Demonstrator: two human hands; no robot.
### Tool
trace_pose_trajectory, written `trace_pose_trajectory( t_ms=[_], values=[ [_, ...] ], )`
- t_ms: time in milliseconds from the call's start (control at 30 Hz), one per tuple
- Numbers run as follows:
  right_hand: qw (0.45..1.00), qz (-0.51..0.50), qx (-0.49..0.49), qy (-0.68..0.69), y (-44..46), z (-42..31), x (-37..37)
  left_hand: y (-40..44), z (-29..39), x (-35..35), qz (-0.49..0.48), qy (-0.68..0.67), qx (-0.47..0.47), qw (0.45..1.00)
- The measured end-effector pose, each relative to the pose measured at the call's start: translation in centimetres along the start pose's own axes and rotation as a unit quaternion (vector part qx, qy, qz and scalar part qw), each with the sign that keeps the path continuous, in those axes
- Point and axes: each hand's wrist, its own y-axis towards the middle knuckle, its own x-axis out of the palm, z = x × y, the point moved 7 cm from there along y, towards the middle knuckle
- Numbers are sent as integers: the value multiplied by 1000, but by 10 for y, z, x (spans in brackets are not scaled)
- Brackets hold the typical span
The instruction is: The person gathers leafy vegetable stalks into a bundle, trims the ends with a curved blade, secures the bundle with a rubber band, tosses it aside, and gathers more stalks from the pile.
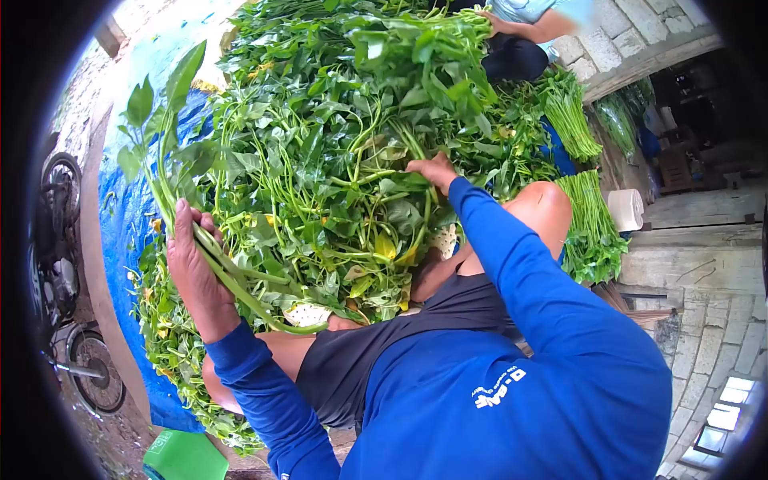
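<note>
1. Landmark: heap (296, 152) of leafy green stalks, a few leaves yellowed, spread in front of the seated person.
2. Left hand (194, 268): at the heap's left side, fingers and thumb closed around several stems (248, 298). Their leafy tops point up and away, overlapping the blue tarp (120, 216) along the heap's left edge; the bare ends slant down toward the heap's near edge.
3. Right hand (434, 171): over the right part of the heap, thumb and fingers among stalks and touching them. Cannot tell whether it is clamped on any; fingertips partly hidden.
4. Arms: both in blue sleeves (524, 248), hands well apart across the heap.
5. Legs: bent, dark shorts (384, 344), at the heap's near edge.
6. Far edge of heap, right part: a co-worker's arm (532, 28) reaches in, its hand at a leafy bunch (424, 56).
7. Right of heap: two bundles (572, 116) of stalks, the nearer with stalks lined up side by side; a white roll-like object (626, 210) just beside it.
8. Left of heap, beyond the tarp: motorbike (62, 276).
9. Near-left of heap: green plastic object (188, 458), partly cut off by the view's edge.
</note>
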Motion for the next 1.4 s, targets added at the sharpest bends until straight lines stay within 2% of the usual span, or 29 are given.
trace_pose_trajectory(
  t_ms=[33, 100, 167, 200, 300, 367, 433, 467, 500, 567, 633, 667, 700, 767, 833, 900, 933, 1033, 1067, 1167, 1200, 1267, 1300, 1367, 1400],
  values=[
    [996, -42, -3, 78, 3, 1, 4, 4, 0, 1, -10, 9, 4, 1000],
    [996, 62, -27, -57, 6, -6, 2, 7, -2, 4, -25, 25, 8, 999],
    [995, 18, -99, -9, -30, -26, 1, 6, -4, 10, -21, 22, 6, 1000],
    [996, -52, -67, 8, -56, -41, -2, 4, -2, 12, -21, 20, 1, 1000],
    [997, -25, -53, 57, -44, -28, 15, 6, -4, 11, -26, 14, -2, 1000],
    [998, 21, -47, 33, 4, -5, 35, 7, -4, 7, -16, 20, -2, 1000],
    [992, -31, -106, 64, -31, -29, 22, 7, -5, 5, -12, 23, 8, 1000],
    [991, 18, -114, -67, -67, -62, 4, 5, -3, 6, -11, 20, 6, 1000],
    [989, 5, -119, -91, -82, -76, 0, 4, -2, 5, -10, 18, 4, 1000],
    [994, -20, -112, -4, -77, -68, 15, 4, -2, 4, -8, 3, 6, 1000],
    [995, -16, -77, 64, -26, -33, 46, 4, 1, 7, -1, -8, 1, 1000],
    [992, -57, -53, 99, -43, -42, 37, 6, 1, 5, 3, -1, 6, 1000],
    [996, -2, -77, 54, -4, -27, 43, 9, 0, 3, 10, 5, 13, 1000],
    [995, -70, -71, 11, -25, -59, 14, 11, 1, 2, 19, -15, 23, 999],
    [996, -39, -74, -8, -50, -95, -12, 13, 0, 3, 14, -38, 18, 999],
    [990, -97, -70, -70, -66, -130, -28, 15, 2, -1, 9, -47, 26, 999],
    [987, -95, -96, -85, -64, -143, -33, 13, 4, 1, 15, -61, 26, 998],
    [971, -87, -84, -205, -85, -188, -58, 12, 8, -3, -7, -53, 24, 998],
    [950, -72, -91, -289, -106, -210, -65, 13, 8, -2, -5, -57, 30, 998],
    [904, -153, -151, -369, -98, -246, -83, 16, 12, -9, 0, -57, 44, 997],
    [873, -174, -181, -419, -97, -260, -95, 15, 14, -10, 7, -62, 43, 997],
    [860, -150, -146, -466, -113, -285, -113, 13, 19, -10, 5, -74, 45, 996],
    [693, -156, -285, -644, -131, -306, -113, 13, 21, -12, 4, -78, 42, 996],
    [823, -123, -189, -522, -119, -322, -157, 11, 25, -13, 2, -86, 38, 996],
    [839, -116, -184, -499, -144, -334, -165, 11, 27, -15, 2, -89, 43, 995]
  ],
)
